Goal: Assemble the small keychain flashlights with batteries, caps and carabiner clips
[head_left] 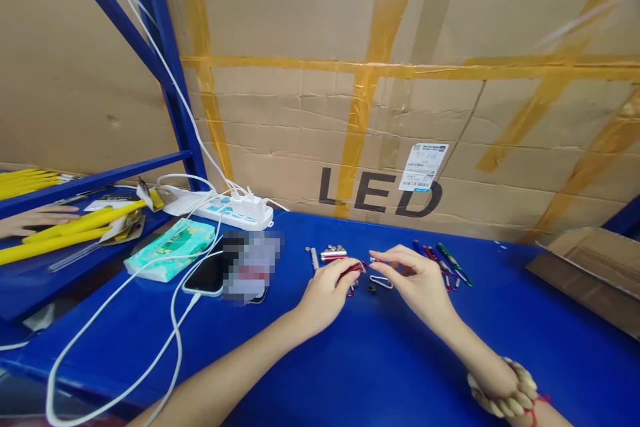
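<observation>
My left hand [324, 293] is closed on a small red metal tube [354, 268], most of it hidden by the fingers. Facing it, my right hand [417, 273] pinches a tiny silvery piece [373, 259], too small to name. A silver carabiner clip [383, 281] and a small black part [371, 288] lie on the table below the fingertips. Just behind my left hand are a red-and-silver tube [333, 255], a slim silver tube [314, 258] and several coin-like round pieces [336, 247]. Past my right hand lie several coloured tubes with clips, one of them green [447, 255].
On the left of the blue table [320, 380] are a tissue pack [170, 250], a phone [207, 273] and a power strip [245, 210] with loose white cables. A cardboard box [590, 273] stands right. Another person's hand [43, 219] is near yellow sticks [85, 230].
</observation>
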{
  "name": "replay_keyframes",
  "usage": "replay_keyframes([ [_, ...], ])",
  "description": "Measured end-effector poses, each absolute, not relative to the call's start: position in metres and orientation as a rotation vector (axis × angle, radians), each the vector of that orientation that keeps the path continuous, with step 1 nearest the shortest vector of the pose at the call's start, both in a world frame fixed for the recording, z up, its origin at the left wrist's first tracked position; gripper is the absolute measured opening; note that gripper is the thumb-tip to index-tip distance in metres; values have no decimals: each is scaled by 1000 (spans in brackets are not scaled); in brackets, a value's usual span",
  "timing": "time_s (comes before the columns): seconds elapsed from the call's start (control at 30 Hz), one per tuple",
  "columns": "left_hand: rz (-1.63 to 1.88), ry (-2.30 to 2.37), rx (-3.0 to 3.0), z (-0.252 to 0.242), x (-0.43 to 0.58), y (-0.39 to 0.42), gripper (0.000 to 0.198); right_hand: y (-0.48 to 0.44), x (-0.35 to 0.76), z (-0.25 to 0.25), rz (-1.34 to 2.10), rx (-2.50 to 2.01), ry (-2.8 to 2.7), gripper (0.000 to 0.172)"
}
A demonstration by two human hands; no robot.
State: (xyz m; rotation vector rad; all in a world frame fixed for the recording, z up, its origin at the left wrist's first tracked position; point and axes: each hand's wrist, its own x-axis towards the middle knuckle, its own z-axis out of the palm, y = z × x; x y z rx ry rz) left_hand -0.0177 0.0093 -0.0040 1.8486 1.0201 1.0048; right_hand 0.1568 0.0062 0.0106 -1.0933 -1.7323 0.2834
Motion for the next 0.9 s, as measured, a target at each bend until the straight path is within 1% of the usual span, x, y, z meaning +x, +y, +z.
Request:
replay_keyframes([
  [0.13,991,1019,1924,-6,-17,11,31,1,154,14,312,-1046,-1771,23],
  [0.33,983,1006,2021,-8,-21,12,30,-2,151,14,346,-1076,-1846,22],
  [0.6,1050,868,1949,-2,-19,0,29,-9,145,16,462,-1092,-1714,29],
  [0.73,1075,839,1973,3,-18,-7,26,-9,148,23,555,-1109,-1765,31],
  [0.9,1040,902,2048,1,-18,-10,25,-7,152,24,705,-1123,-1834,37],
])
